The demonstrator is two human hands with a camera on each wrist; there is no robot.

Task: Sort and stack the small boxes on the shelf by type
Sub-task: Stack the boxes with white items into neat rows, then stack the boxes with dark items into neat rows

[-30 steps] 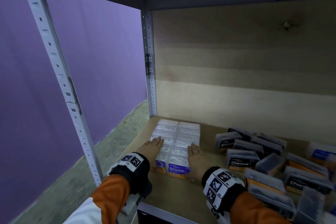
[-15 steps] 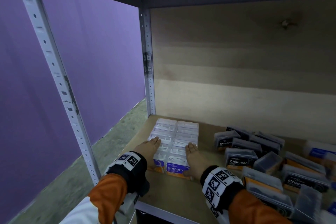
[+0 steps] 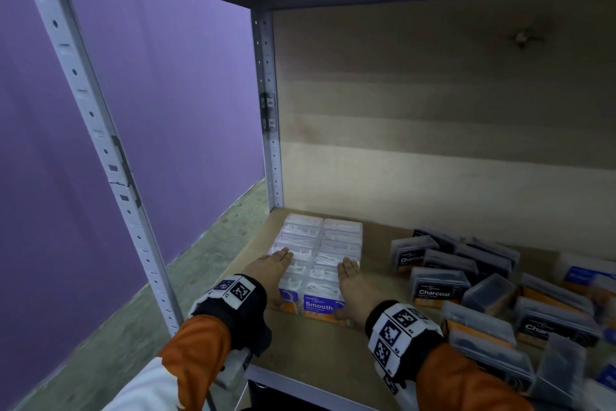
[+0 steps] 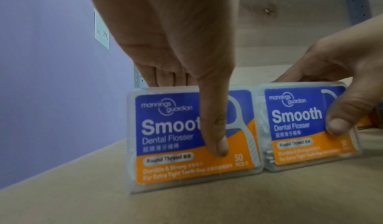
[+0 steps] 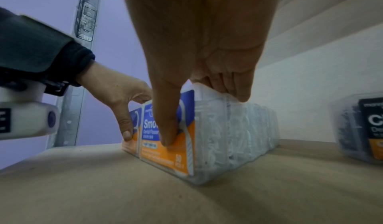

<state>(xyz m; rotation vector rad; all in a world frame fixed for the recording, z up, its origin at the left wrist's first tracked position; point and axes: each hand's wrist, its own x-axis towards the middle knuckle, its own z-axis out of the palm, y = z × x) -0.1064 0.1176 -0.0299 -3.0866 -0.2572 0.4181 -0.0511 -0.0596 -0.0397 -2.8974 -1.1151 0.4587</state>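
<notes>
Box under left hand (image 4: 192, 139): "mannings guardian", "Smooth", "Dental Flosser", "Round Thread", "50 PCS"; the thumb covers the last letter of "Smooth".
Box under right hand (image 4: 308, 126): "mannings guardian", "Smooth", "Dental Flosser", "Round Thread"; small print below too blurred to read.
Dark boxes right of right hand (image 3: 436, 287): "Charcoal".
Wrist bands (image 3: 396, 327): square black-and-white code tags.
</notes>
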